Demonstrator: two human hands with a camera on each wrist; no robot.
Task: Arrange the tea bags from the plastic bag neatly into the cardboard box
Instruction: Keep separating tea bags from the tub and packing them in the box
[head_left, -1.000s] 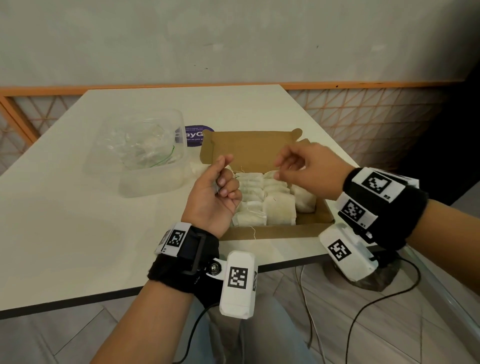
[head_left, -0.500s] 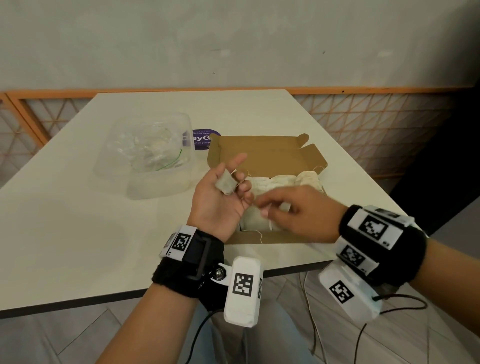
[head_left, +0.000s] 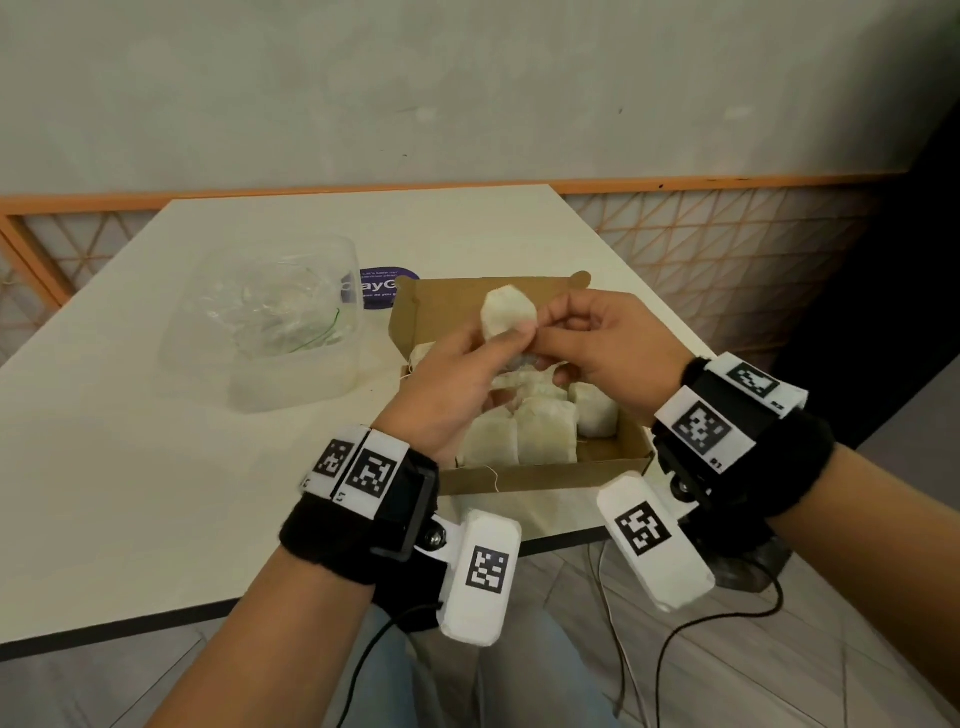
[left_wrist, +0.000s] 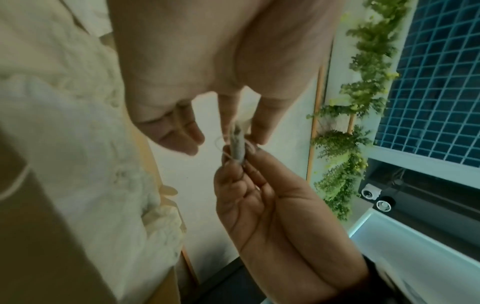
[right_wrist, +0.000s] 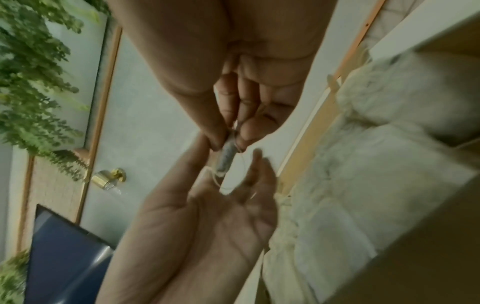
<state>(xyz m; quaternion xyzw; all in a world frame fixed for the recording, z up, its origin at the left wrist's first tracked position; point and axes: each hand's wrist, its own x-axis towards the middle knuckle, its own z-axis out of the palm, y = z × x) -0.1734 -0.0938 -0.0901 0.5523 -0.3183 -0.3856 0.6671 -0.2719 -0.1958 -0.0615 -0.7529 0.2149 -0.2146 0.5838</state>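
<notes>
left hand (head_left: 457, 374): thumb and forefinger pinch the lower edge of the tea bag (head_left: 508, 313); other fingers loose, slightly spread (left wrist view).
right hand (head_left: 605, 345): fingertips pinch the same tea bag from the right; fingers curled in tight. In the right wrist view a thin string loops off the bag between the two hands.
tea bag: held upright in the air above the cardboard box (head_left: 545, 480), over its back half, touching nothing but the fingers.
cardboard box: open, lid flap folded back and standing up behind. Sits at the near right corner of the table (head_left: 130, 467); front wall just beside the table's near edge, right wall close to the right edge.
packed tea bags (head_left: 545, 434): standing in rows, filling the left and middle of the box. Free slot at the front right corner, bare floor showing.
plastic tub (head_left: 270, 332): clear, left of the box, well apart from it. Crumpled plastic bag (head_left: 275, 312) inside with a green thread showing; contents too blurry to count.
purple sticker (head_left: 382, 288): on the table between tub and box lid, partly hidden by the flap.
open room: wide bare tabletop left and in front of the tub; little margin right of the box.
</notes>
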